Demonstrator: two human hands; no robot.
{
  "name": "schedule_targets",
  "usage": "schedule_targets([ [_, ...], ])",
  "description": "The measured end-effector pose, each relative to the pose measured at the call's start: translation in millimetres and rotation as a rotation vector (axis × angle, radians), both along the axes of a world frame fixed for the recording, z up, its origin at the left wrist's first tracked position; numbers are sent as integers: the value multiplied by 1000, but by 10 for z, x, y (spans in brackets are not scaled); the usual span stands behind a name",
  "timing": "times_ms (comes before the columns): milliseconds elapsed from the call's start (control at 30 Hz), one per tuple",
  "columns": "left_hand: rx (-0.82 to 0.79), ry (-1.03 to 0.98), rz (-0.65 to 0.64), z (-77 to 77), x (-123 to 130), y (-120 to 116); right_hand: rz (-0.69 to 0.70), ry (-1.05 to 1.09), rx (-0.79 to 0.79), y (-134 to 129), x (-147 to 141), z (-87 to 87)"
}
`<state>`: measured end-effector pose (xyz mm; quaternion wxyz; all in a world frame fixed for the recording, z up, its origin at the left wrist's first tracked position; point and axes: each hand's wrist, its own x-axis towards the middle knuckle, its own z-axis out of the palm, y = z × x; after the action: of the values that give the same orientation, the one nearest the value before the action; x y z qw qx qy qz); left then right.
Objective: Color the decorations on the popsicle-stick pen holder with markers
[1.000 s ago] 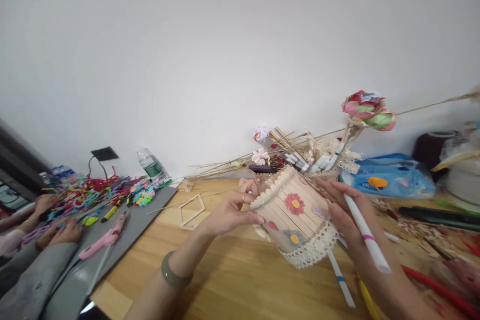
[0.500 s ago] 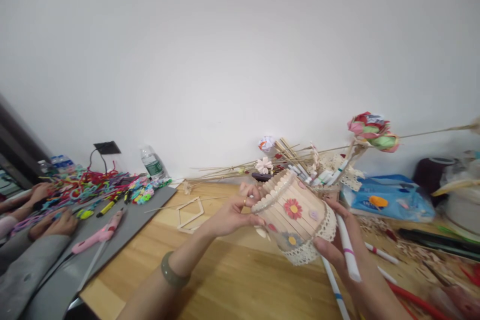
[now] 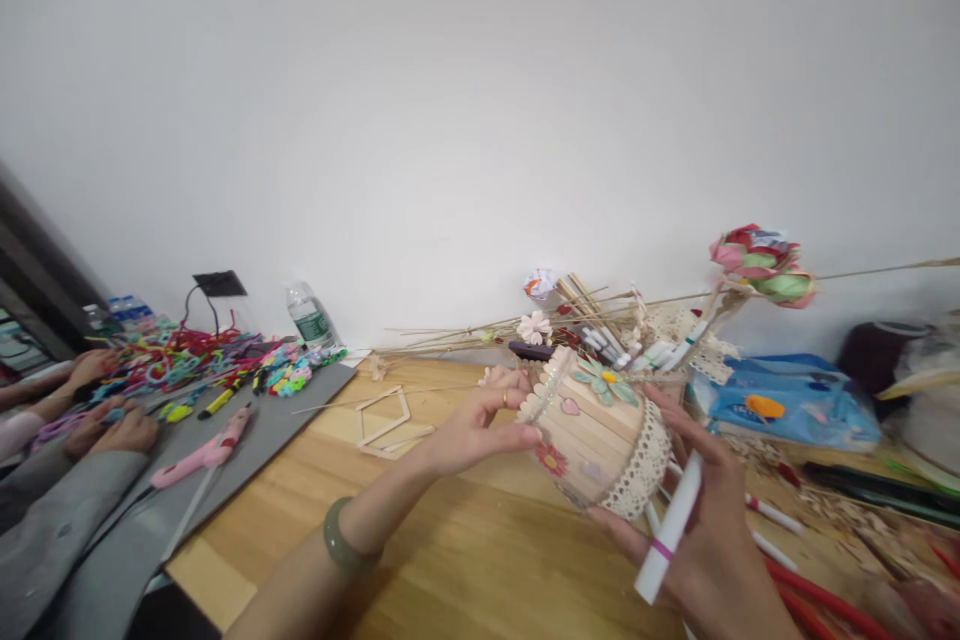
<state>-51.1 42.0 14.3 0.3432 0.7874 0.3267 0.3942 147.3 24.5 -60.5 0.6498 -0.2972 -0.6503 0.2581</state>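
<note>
Between my hands, above the wooden table, a decorated wooden-stick pot (image 3: 589, 435) is held tilted on its side. Lace trims one end, a scalloped band the other, and flower and heart shapes dot its wall. My left hand (image 3: 480, 430), with a ring and a bangle, grips the scalloped end between thumb and fingers. Around the lace end wraps my right hand (image 3: 705, 510), its thumb below and fingers behind. A white marker with a purple band (image 3: 670, 532) also rests in my right hand, against the fingers. The far side of the pot is hidden.
A pink glue gun (image 3: 199, 460) lies on the grey mat (image 3: 247, 455), near other people's hands (image 3: 124, 428) and colourful pipe cleaners. Behind the pot are sticks, markers and paper flowers (image 3: 761, 265). A blue wipes pack (image 3: 787, 400), wood shavings and a stick frame (image 3: 384, 420) lie around.
The pot has been turned about its length, so the red flower has moved down and a green-petalled flower shows on top. The marker in my right hand has swung to slant down left.
</note>
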Motion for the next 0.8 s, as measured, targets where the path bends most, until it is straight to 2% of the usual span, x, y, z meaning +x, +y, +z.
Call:
schedule_targets([
  [100,3,3,10,16,14,-28,-15,8,9,-16,-26,16],
  [300,-4,78,-4,74,9,-44,-20,71,-96,-80,-80,92],
  [433,-41,105,30,77,2,-18,44,134,-250,-58,-57,84],
  [533,-43,118,7,48,-9,3,54,178,-349,-16,-30,71],
  [800,30,138,-52,51,-22,-19,112,151,-395,32,-1,43],
])
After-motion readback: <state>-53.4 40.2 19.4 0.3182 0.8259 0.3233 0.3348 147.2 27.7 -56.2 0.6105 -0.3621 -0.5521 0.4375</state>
